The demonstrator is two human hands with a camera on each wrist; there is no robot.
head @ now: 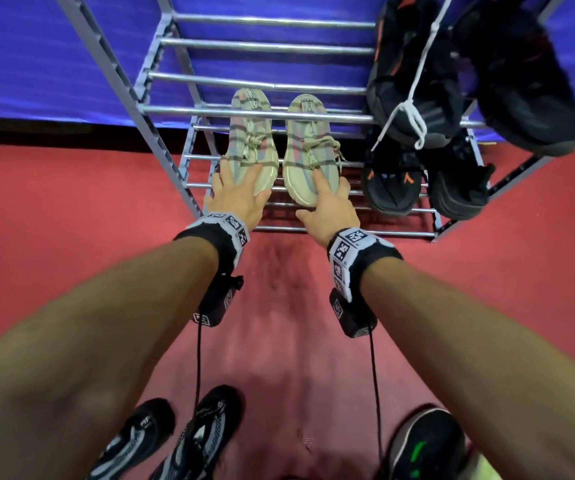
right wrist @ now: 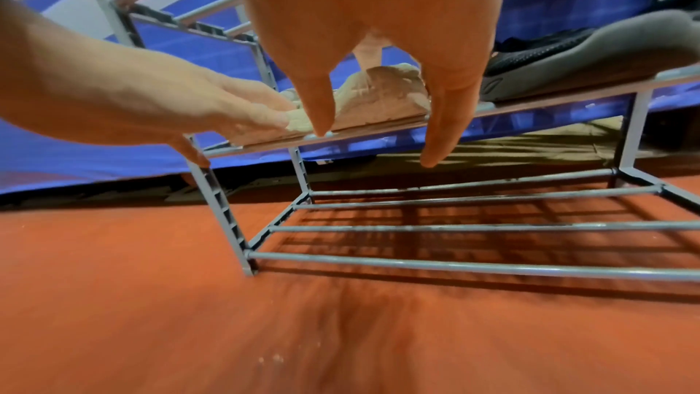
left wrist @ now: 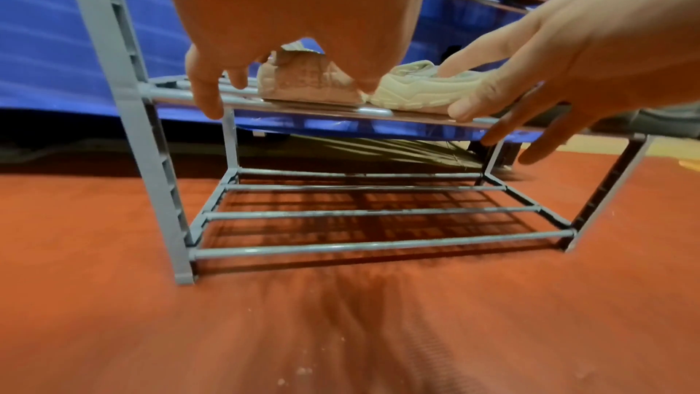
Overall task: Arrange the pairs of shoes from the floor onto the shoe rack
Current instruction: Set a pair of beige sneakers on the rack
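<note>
Both hands reaching to middle shelf of shoe rack (head: 161,109). Left hand (head: 235,195) fingers (head: 225,176) lying straight, spread over toe of left beige shoe (head: 251,133). Right hand (head: 327,213) fingers (head: 320,181) lying loosely extended on toe of right beige shoe (head: 308,147), thumb sticking out leftward. Shoes sitting side by side on rails. Black sneakers (head: 414,95) occupying rack's right side. Red carpet (head: 71,202) lying below, blue wall (head: 36,53) standing behind. Floor shoes (head: 161,441) showing partly, cut off at bottom edge.
</note>
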